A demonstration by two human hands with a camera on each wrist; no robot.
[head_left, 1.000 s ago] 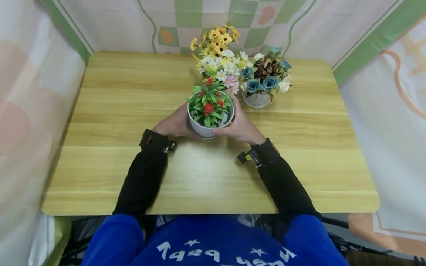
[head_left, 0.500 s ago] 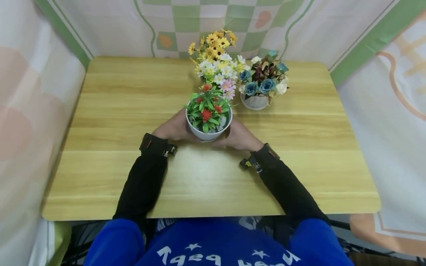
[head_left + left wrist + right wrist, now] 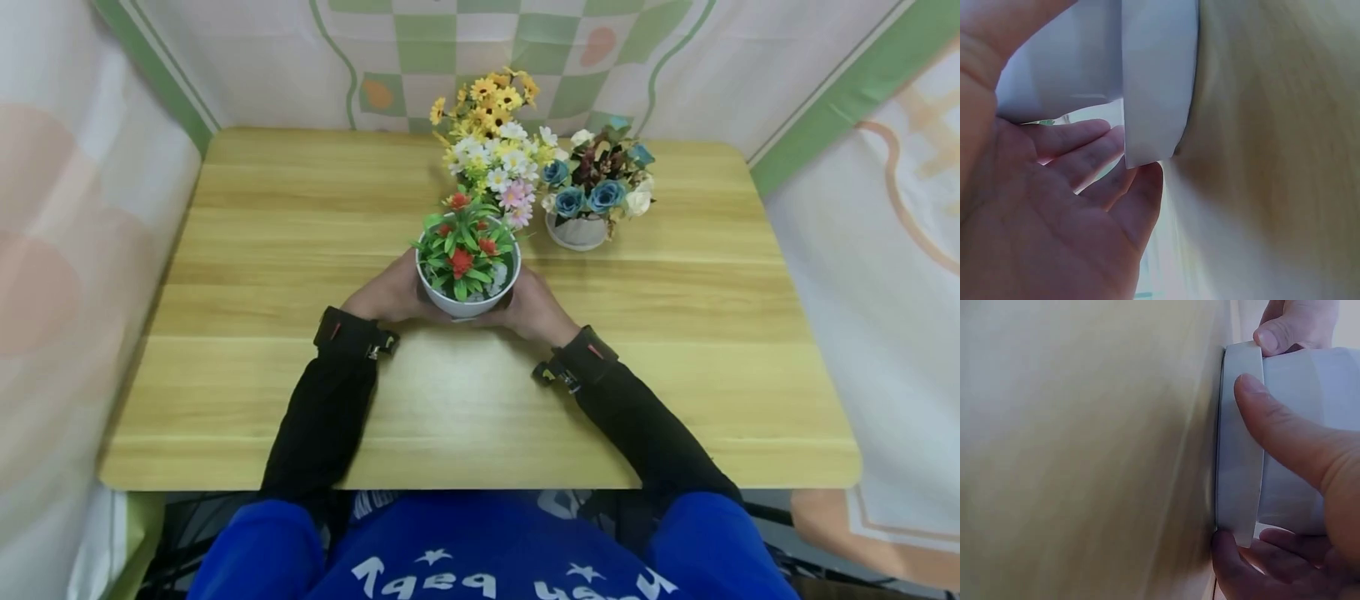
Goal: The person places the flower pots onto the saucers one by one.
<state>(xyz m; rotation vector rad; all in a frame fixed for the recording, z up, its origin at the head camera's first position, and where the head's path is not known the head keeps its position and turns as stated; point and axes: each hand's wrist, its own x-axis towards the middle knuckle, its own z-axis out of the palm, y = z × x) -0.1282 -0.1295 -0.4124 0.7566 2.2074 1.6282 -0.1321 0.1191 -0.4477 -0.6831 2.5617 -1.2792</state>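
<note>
A white flowerpot [image 3: 459, 308] with a green plant [image 3: 474, 265] and red blooms stands upright between my hands. My left hand [image 3: 388, 287] grips it from the left, and my right hand [image 3: 542, 307] grips it from the right. Under the pot is a white saucer [image 3: 1239, 447], close against the table in both wrist views. My right thumb [image 3: 1279, 419] presses on the side of the saucer, with fingers at its far edge. The left fingers [image 3: 1138, 200] curl to the saucer's edge. From above, the pot hides most of the fingers.
Right behind the pot stand white and pink daisies [image 3: 510, 171], with yellow flowers [image 3: 491, 100] farther back. A pot of blue roses [image 3: 581, 232] is at the right. The wooden table [image 3: 247, 250] meets patterned cloth [image 3: 262, 67] at the back and sides.
The flowerpot has come slightly left and toward me. My right hand has slid from near its rim down to the saucer; my left hand still holds its side.
</note>
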